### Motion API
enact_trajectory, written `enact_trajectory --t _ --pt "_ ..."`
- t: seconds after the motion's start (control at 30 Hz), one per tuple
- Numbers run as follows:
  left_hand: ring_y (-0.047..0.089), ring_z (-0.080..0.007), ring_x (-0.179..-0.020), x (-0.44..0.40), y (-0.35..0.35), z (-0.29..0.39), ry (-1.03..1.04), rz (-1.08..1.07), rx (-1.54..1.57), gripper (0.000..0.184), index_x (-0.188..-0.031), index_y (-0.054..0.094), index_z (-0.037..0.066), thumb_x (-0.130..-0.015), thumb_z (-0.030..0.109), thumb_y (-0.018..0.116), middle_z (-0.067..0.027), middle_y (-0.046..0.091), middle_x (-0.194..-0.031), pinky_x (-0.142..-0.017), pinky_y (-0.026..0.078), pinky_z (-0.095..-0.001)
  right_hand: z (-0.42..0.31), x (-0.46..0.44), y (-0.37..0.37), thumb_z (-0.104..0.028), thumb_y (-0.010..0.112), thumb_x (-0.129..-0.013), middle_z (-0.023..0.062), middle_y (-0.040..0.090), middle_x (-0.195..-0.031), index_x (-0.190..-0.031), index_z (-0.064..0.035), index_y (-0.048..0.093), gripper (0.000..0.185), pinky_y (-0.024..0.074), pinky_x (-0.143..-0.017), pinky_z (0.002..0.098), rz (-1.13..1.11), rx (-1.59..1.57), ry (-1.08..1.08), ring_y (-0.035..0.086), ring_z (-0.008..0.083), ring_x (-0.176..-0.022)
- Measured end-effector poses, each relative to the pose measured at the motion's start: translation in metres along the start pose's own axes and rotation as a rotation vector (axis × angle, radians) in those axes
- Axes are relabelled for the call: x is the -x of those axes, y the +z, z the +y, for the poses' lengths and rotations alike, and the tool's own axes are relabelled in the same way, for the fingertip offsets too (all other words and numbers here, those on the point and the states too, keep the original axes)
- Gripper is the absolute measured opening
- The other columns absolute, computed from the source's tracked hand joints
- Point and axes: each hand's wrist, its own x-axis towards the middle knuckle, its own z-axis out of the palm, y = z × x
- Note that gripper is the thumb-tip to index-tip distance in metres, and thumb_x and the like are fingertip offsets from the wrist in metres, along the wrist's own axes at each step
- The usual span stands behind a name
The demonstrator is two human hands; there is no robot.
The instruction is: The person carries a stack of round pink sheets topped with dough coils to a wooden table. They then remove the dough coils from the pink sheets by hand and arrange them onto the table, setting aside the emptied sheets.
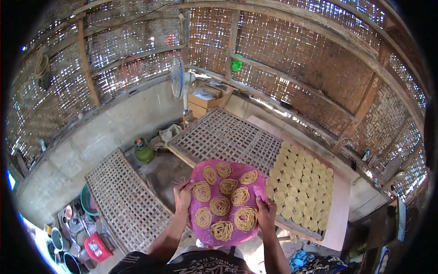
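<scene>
The left hand [184, 196] and right hand [267, 212] grip a flat pink tray [238, 167] by its sides; uneven tilting could slide its coiled yellow noodle nests [220, 206] off.

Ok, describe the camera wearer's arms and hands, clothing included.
The left hand and right hand are gloveless; both forearms are bare, no watch visible. The black shirt has pale stripes at its left sleeve and pale lettering in front.
</scene>
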Motion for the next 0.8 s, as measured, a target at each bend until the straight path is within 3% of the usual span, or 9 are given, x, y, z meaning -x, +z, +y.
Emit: enact_trajectory --t 0.13,0.17,0.3,0.43,0.53,0.63,0.67,0.7,0.8 --pt "0.060 -0.0120 -0.067 -0.086 0.039 -0.020 -0.030 -0.098 -0.054 0.021 -0.086 0.074 -0.003 -0.088 0.018 0.070 -0.0045 0.069 -0.077 -0.060 0.046 -0.0287 0.006 -0.062 0.020 -0.017 0.063 -0.095 -0.0013 0.066 -0.083 -0.099 0.0024 0.069 0.021 0.0443 -0.070 0.0265 0.021 0.077 0.079 0.054 0.0078 -0.075" --pt "0.062 -0.0151 -0.068 -0.092 0.058 -0.006 -0.152 0.047 -0.172 0.024 -0.091 0.072 -0.005 -0.088 0.018 0.070 -0.0084 0.070 -0.080 -0.063 0.049 -0.0302 0.021 -0.081 0.027 -0.016 0.062 -0.096 -0.0010 0.066 -0.083 -0.099 0.0032 0.069 0.021 0.0446 -0.069 0.0264 0.044 0.021 0.036 0.054 0.0079 -0.075" --pt "0.065 -0.0178 -0.076 -0.180 0.088 -0.046 -0.121 -0.095 -0.149 0.033 -0.108 0.068 -0.009 -0.089 0.018 0.067 -0.0140 0.071 -0.090 -0.067 0.051 -0.0314 0.078 -0.152 0.047 -0.018 0.062 -0.096 0.0004 0.067 -0.084 -0.101 0.0044 0.069 0.024 0.0453 -0.070 0.0273 0.084 -0.024 0.057 0.055 0.0089 -0.074" --pt "0.065 -0.0180 -0.079 -0.282 0.103 -0.110 -0.066 -0.170 -0.372 0.034 -0.109 0.068 -0.008 -0.088 0.018 0.068 -0.0128 0.071 -0.090 -0.066 0.052 -0.0332 0.133 -0.211 0.064 -0.018 0.061 -0.097 0.0053 0.067 -0.094 -0.110 0.0067 0.065 0.028 0.0468 -0.071 0.0305 0.096 -0.099 0.157 0.056 0.0117 -0.080" --pt "0.065 -0.0172 -0.080 -0.339 0.113 -0.154 -0.073 -0.206 -0.333 0.036 -0.108 0.069 -0.006 -0.088 0.024 0.068 -0.0122 0.071 -0.091 -0.069 0.052 -0.0335 0.170 -0.236 0.081 -0.014 0.064 -0.094 0.0049 0.067 -0.089 -0.105 0.0053 0.067 0.023 0.0468 -0.069 0.0293 0.208 -0.270 0.257 0.058 0.0113 -0.077" --pt "0.068 -0.0304 -0.090 -0.368 0.113 -0.173 -0.139 -0.174 -0.923 0.042 -0.108 0.068 -0.005 -0.088 0.031 0.068 -0.0171 0.072 -0.099 -0.083 0.051 -0.0423 0.274 -0.241 0.057 -0.018 0.066 -0.093 0.0077 0.068 -0.090 -0.104 0.0043 0.067 0.025 0.0482 -0.071 0.0312 0.176 0.073 0.347 0.060 0.0151 -0.077" --pt "0.068 -0.0337 -0.092 -0.371 0.117 -0.172 -0.146 -0.167 -1.134 0.043 -0.109 0.067 -0.005 -0.088 0.032 0.068 -0.0182 0.071 -0.102 -0.085 0.051 -0.0445 0.263 -0.242 0.055 -0.020 0.066 -0.093 0.0086 0.068 -0.090 -0.104 0.0030 0.067 0.026 0.0487 -0.072 0.0321 0.152 0.154 0.373 0.061 0.0167 -0.077" --pt "0.064 -0.0400 -0.095 -0.382 0.107 -0.189 0.014 -0.125 -1.111 0.041 -0.110 0.067 -0.001 -0.084 0.031 0.071 -0.0174 0.070 -0.103 -0.086 0.050 -0.0495 0.252 -0.240 0.051 -0.021 0.067 -0.092 0.0099 0.068 -0.091 -0.105 0.0008 0.067 0.026 0.0492 -0.073 0.0336 0.176 0.349 0.352 0.062 0.0196 -0.079" --pt "0.062 -0.0375 -0.101 -0.386 0.105 -0.196 0.618 0.042 -1.287 0.039 -0.110 0.067 0.004 -0.079 0.027 0.074 -0.0148 0.067 -0.106 -0.086 0.050 -0.0482 0.200 -0.241 0.048 -0.023 0.070 -0.088 0.0132 0.067 -0.094 -0.108 -0.0057 0.068 0.027 0.0504 -0.076 0.0385 0.227 0.802 0.166 0.064 0.0279 -0.084"
